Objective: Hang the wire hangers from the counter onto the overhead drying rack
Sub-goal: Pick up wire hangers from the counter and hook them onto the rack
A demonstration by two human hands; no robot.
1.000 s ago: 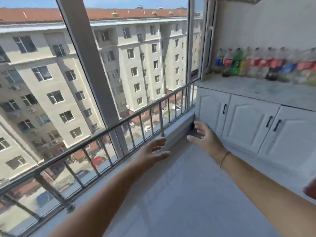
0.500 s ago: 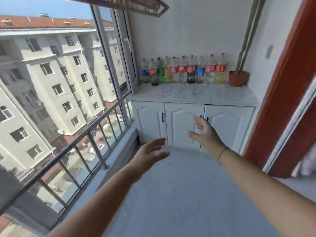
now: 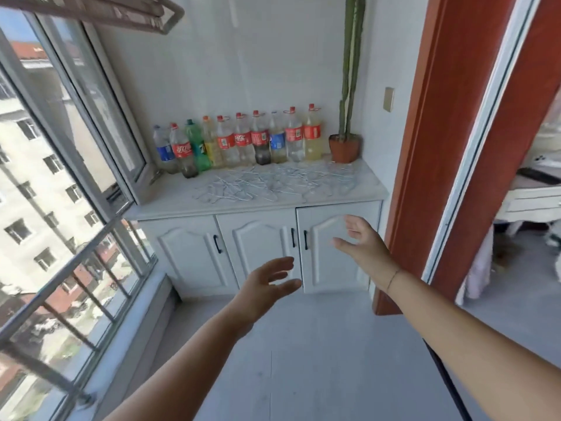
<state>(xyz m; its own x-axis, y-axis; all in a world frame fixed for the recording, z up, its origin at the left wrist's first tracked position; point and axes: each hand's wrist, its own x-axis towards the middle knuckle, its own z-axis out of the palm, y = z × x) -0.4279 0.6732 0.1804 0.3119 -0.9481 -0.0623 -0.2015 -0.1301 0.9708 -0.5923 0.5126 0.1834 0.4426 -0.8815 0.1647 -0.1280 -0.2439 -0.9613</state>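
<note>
- Wire hangers are seen in a tangled heap on the counter, in front of the bottles & near the plant pot.
- Left hand & right hand are held out w/ fingers spread, nothing gripped, well short of the heap.
- Hangers are judged light, thin, springy & prob. snagged together; one is best taken by its hook or neck & lifted clear.
- Drying rack is cut off at top left; only a corner is shown. Hanger count can't be made out.
</note>
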